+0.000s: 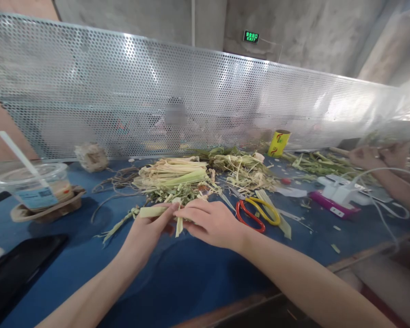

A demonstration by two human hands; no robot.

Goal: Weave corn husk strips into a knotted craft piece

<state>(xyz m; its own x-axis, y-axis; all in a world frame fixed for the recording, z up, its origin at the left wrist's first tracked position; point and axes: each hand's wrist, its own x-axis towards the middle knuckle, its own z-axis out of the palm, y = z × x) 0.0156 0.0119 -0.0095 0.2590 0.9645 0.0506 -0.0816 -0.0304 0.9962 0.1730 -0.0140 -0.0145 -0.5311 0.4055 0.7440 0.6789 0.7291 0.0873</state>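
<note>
My left hand (148,228) is closed around a pale green corn husk strip (152,211), one flat end of which sticks out to the left. My right hand (217,223) meets it at the fingertips, pinching the same husk, and a short end (179,227) hangs down between the hands. Fingers partly hide where the strips join. A thin braided husk piece (118,226) lies left of my hands. Just beyond them are a heap of dry husks (172,171) and shredded green bits (167,193). Scissors (259,212) with red and yellow loops lie to the right.
A lidded drink cup (41,187) with a straw stands left in a cardboard holder (48,214), above a black tablet-like slab (23,269). Rightward are a yellow can (279,143), a purple power strip (333,205) with cables, and another person's hands (379,157). A perforated metal screen (123,91) stands behind.
</note>
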